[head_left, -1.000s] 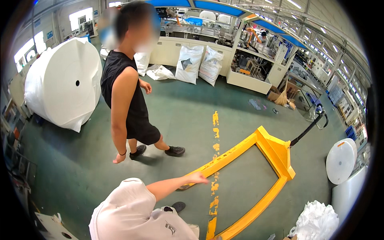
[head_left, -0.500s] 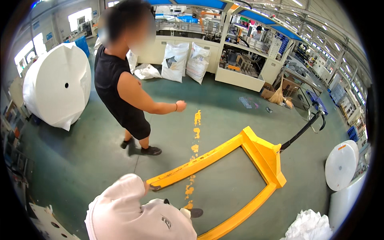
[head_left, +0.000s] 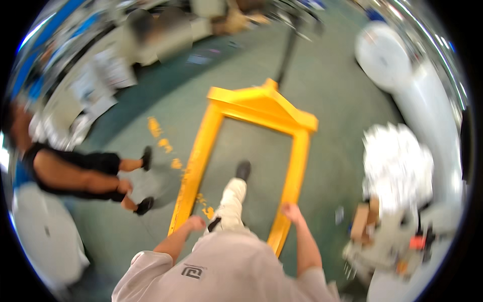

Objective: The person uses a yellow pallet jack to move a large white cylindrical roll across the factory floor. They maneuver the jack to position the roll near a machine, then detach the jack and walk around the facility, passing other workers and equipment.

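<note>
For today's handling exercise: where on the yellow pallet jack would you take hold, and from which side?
Grip the yellow pallet jack by the near tips of its two forks, from the open end. The forks run long, parallel and low toward the person, whose left hand and right hand already rest one on each tip.

— How much is unclear?
— Motion blur smears the whole view. The person in black at the left is cut by the rim, and the shelves behind are unreadable.
— The hands?
— The left hand and right hand touch the yellow steel pallet jack's forks; their grip is too blurred to judge. The jack's dark handle dissolves upward.
</note>
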A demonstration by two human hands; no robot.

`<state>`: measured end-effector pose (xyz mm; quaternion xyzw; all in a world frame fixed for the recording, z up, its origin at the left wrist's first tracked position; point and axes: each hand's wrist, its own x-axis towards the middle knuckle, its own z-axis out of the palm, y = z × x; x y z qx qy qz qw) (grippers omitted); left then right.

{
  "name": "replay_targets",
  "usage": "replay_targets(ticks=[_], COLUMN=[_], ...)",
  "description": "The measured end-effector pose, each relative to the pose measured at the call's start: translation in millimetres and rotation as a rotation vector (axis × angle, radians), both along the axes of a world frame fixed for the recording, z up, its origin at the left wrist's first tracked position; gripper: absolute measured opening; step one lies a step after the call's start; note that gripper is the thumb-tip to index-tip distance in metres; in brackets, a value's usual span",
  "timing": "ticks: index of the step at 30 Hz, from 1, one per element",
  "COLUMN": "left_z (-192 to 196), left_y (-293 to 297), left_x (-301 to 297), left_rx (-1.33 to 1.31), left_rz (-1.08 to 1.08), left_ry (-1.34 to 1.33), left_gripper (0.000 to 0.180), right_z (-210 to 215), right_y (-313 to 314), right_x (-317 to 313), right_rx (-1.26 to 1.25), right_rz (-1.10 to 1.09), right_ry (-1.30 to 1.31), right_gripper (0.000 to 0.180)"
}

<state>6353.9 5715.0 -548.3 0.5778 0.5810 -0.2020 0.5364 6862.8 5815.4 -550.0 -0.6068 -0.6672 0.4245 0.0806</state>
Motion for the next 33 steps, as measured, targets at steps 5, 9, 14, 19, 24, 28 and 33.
replay_targets(ticks=[5, 9, 14, 19, 24, 28, 33], left_z=[-7.7, 103.1, 235.0, 380.7, 430.5, 437.8, 409.7], left_y=[227.1, 474.4, 737.0, 907.0, 1030.6, 1113.1, 1128.5], left_x=[6.2, 91.8, 193.9, 339.1, 407.4, 449.1, 507.4], left_rx=[0.423, 0.703, 1.107, 0.844, 0.998, 1.193, 1.201], left_rz=[-0.081, 0.031, 0.175, 0.599, 0.83, 0.737, 0.424], left_ry=[0.015, -0.03, -0.263, -0.71, -0.575, -0.042, 0.372], left_gripper=[0.029, 0.034, 0.058, 0.073, 0.063, 0.097, 0.096], right_z=[40.3, 12.8, 17.0, 0.3, -68.3, -86.9, -72.1], right_y=[62.8, 36.8, 10.6, 25.2, 67.8, 161.8, 225.2], right_x=[33.0, 76.6, 72.9, 98.1, 179.1, 244.2, 328.6], right_rx=[-0.157, -0.281, -0.505, -0.791, -0.766, -0.824, -0.568], right_rz=[-0.552, -1.131, -1.351, -1.42, -1.719, -0.626, 0.019], right_ry=[0.038, 0.241, 0.275, 0.516, 0.92, 0.188, -0.413], right_gripper=[0.021, 0.014, 0.012, 0.009, 0.011, 0.021, 0.03])
